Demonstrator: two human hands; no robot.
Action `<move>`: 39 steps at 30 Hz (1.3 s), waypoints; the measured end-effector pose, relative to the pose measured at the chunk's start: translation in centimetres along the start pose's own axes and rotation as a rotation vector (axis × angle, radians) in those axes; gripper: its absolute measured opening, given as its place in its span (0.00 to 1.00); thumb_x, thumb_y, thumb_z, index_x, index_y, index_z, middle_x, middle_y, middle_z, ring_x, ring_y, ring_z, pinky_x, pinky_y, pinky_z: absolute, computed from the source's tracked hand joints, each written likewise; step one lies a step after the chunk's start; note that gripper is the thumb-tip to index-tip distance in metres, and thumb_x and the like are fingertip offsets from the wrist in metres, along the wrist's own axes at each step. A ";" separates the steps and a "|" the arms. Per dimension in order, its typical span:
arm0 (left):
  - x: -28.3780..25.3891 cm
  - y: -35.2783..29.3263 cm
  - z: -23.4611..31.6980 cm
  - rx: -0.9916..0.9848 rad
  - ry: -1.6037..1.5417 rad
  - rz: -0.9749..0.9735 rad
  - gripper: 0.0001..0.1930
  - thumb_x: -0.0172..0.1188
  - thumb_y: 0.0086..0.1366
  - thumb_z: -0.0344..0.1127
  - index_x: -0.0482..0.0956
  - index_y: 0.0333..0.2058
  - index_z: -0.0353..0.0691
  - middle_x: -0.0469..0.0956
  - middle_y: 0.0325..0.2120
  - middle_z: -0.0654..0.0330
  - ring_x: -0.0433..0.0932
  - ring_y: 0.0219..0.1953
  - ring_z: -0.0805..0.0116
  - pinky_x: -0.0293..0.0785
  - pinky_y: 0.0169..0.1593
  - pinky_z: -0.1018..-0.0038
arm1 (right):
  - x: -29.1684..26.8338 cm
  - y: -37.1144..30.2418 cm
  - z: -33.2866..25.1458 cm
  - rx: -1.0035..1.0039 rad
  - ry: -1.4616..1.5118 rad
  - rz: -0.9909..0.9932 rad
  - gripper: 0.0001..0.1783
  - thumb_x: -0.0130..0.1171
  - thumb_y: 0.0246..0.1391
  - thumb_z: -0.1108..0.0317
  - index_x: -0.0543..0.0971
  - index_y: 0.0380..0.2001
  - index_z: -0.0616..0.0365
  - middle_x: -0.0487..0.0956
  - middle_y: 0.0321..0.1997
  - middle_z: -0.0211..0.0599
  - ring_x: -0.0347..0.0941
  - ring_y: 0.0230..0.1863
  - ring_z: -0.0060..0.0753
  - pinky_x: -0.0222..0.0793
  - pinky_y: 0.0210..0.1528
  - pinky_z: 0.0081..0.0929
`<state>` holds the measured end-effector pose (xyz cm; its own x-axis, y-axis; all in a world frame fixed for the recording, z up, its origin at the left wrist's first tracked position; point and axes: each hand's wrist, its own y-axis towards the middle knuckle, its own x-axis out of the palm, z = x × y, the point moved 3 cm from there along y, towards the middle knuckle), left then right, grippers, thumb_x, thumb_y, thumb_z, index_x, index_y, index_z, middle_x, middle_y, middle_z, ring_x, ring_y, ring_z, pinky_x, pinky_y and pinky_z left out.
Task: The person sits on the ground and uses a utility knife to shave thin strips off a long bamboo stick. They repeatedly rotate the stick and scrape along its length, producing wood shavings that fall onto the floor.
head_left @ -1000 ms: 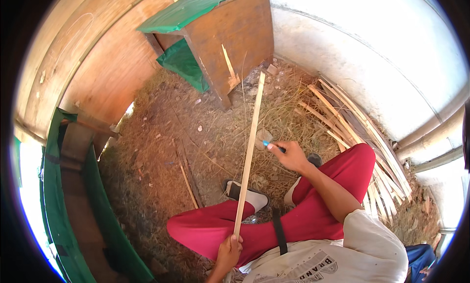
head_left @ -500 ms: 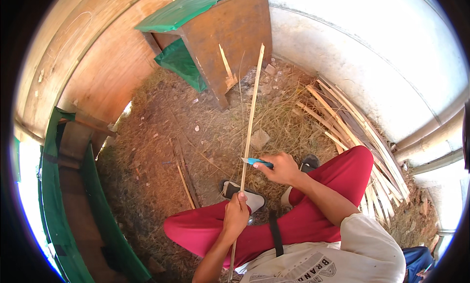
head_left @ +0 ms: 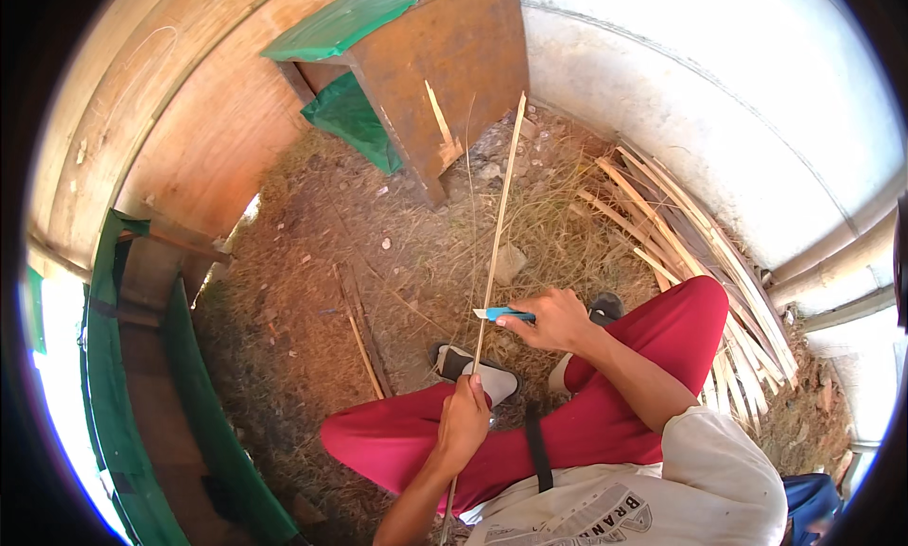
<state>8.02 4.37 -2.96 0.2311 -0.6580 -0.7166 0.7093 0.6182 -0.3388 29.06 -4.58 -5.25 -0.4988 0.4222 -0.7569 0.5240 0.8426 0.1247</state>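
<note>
My left hand (head_left: 464, 420) is closed round the lower part of a long thin wooden strip (head_left: 502, 215). The strip slants up and away from me, and its tail passes below the hand toward my lap. In my right hand (head_left: 551, 321) is a blue utility knife (head_left: 507, 314), gripped with its blade pointing left. That blade lies across the strip, a short way above my left hand. Whether the edge bites into the wood is too small to tell.
A heap of split wooden strips (head_left: 728, 291) lies on the right by the pale wall. Ahead stands a brown wooden cabinet (head_left: 445, 69) with a green cover. Loose sticks (head_left: 359, 333) and a stone (head_left: 508, 263) lie on the ground. Green-edged shelving (head_left: 180, 395) stands at left.
The strip's far end has swung slightly to the right, and both hands have shifted a little rightward in view. The whole scene has shifted slightly too. Both grips stay the same.
</note>
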 end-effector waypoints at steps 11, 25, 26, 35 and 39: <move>-0.1 -0.3 -0.4 -0.025 0.033 -0.041 0.24 0.37 0.80 0.47 0.73 0.43 0.30 0.78 0.28 0.30 0.77 0.36 0.25 0.69 0.39 0.39 | 2.0 0.0 0.4 -0.075 -0.029 0.136 0.21 0.66 0.57 0.43 0.89 0.36 0.50 0.84 0.24 0.40 0.80 0.21 0.45 0.71 0.22 0.39; -0.2 -0.8 -0.4 -0.039 0.020 -0.062 0.23 0.38 0.80 0.46 0.73 0.47 0.29 0.78 0.31 0.29 0.77 0.38 0.25 0.71 0.41 0.40 | 2.9 0.2 0.3 -0.066 0.020 0.125 0.23 0.63 0.59 0.41 0.89 0.37 0.49 0.81 0.19 0.42 0.77 0.18 0.47 0.69 0.20 0.41; -0.2 -0.8 -0.3 -0.046 0.012 -0.069 0.23 0.38 0.80 0.46 0.73 0.47 0.29 0.78 0.31 0.29 0.77 0.38 0.25 0.71 0.41 0.40 | 2.9 0.2 0.4 -0.058 0.005 0.113 0.24 0.63 0.58 0.40 0.89 0.37 0.50 0.83 0.22 0.41 0.78 0.19 0.46 0.70 0.20 0.40; 1.5 -2.7 -0.7 -0.125 0.132 -0.144 0.22 0.39 0.80 0.47 0.73 0.47 0.30 0.79 0.30 0.30 0.78 0.37 0.25 0.71 0.40 0.38 | 2.4 1.5 4.1 0.216 -0.068 0.161 0.25 0.60 0.60 0.38 0.89 0.39 0.47 0.81 0.18 0.41 0.78 0.19 0.48 0.72 0.23 0.41; 0.5 -5.6 -1.6 -0.035 0.093 -0.110 0.21 0.39 0.80 0.47 0.72 0.46 0.32 0.79 0.30 0.30 0.77 0.36 0.24 0.70 0.39 0.37 | 0.1 2.6 6.6 0.203 -0.075 0.089 0.26 0.57 0.61 0.37 0.89 0.39 0.46 0.80 0.18 0.41 0.78 0.21 0.50 0.74 0.26 0.44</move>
<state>3.11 1.29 -2.42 0.0895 -0.6811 -0.7267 0.7028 0.5602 -0.4385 34.91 -4.55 -9.25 -0.3960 0.4591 -0.7952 0.6953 0.7156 0.0669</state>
